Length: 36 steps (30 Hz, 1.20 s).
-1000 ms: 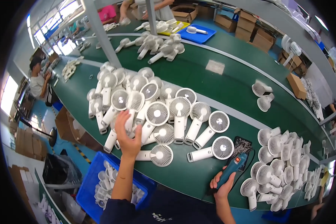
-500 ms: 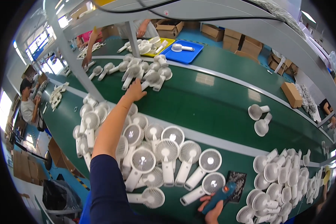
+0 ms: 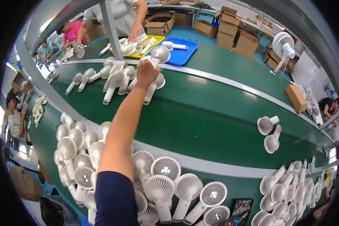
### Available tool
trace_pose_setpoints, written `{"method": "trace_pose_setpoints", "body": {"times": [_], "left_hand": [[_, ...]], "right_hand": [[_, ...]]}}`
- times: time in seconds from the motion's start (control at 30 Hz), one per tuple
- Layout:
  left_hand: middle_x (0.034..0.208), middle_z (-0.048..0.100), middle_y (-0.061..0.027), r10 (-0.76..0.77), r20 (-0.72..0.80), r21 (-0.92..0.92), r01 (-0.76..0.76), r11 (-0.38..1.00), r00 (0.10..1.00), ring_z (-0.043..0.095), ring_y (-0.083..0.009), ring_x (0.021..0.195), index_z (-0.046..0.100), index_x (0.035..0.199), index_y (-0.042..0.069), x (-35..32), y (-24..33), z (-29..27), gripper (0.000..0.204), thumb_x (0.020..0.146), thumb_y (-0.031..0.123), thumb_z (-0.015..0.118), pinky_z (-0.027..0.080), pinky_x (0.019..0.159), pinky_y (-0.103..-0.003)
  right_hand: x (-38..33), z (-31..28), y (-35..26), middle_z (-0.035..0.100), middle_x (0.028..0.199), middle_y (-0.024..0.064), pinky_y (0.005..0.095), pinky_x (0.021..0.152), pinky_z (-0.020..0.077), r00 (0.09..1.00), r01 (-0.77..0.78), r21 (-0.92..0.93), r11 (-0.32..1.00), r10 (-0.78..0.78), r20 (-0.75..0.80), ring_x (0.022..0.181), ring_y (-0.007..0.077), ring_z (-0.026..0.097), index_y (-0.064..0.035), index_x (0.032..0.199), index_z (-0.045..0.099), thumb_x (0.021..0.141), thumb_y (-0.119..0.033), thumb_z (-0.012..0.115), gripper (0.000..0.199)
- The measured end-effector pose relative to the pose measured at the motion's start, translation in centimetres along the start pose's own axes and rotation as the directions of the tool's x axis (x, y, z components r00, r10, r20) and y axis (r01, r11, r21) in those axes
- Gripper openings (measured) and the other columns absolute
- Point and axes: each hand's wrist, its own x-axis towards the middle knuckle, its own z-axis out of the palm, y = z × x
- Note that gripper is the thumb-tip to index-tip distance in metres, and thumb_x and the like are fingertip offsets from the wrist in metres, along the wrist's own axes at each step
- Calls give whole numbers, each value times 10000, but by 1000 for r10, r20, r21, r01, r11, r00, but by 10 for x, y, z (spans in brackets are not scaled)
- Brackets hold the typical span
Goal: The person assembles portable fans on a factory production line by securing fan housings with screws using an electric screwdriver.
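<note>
My left hand [image 3: 147, 72] reaches far across the green bench, its fingers closed round the handle of a white handheld fan [image 3: 160, 54]. That fan's round grille is raised beside the blue tray. Just below and left of the hand lies a loose cluster of similar fans [image 3: 116, 78]. At the lower edge shows the top of a teal power screwdriver [image 3: 233, 220] with an orange part; my right hand is out of the picture. A dense pile of white fans [image 3: 159, 188] covers the near bench beside my left forearm.
A blue tray [image 3: 177, 60] and a yellow tray [image 3: 158, 39] with fan parts stand at the back. Two fans [image 3: 271, 143] lie at right, above another pile [image 3: 286, 188]. A black patterned card [image 3: 241, 209] lies near. A grey post [image 3: 112, 32] rises at left. Co-workers sit around.
My left hand has moved farther out and now lifts a fan from the far cluster. The view has shifted; my right hand has left it, with only the screwdriver's top showing.
</note>
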Motion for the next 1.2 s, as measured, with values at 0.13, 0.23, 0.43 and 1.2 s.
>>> {"method": "trace_pose_setpoints", "body": {"times": [0.13,0.23,0.43,1.2], "left_hand": [[1174,571,-163,-164,297,136,129,982,941,496,-329,1166,490,1140,63,12,22,61,470,778,315,651,367,971,-503],[1210,591,-58,-255,404,276,148,950,878,467,-302,1216,516,1179,141,11,48,46,355,841,225,588,353,980,-484],[1169,612,-72,-239,454,331,87,939,858,479,-286,1195,547,1168,164,-4,70,32,327,847,226,567,389,956,-449],[975,630,-222,88,198,-5,-89,996,976,572,-397,1005,575,935,29,-17,18,-28,208,741,105,563,438,860,-473]], "right_hand": [[18,-45,34,543,766,146,365,540,442,982,142,-80,987,-131,136,574,250,505,16,1155,461,955,-326,452,396],[6,-57,46,528,810,151,365,577,427,989,133,-153,979,-122,78,623,255,491,19,1170,451,955,-333,452,412],[-11,-81,69,498,898,162,366,650,398,996,84,-245,966,-81,22,722,265,464,24,1200,433,954,-346,453,445],[-54,-116,127,384,1236,203,367,930,285,953,-157,-564,811,-25,-301,1099,303,359,44,1315,361,949,-399,457,582]]}}
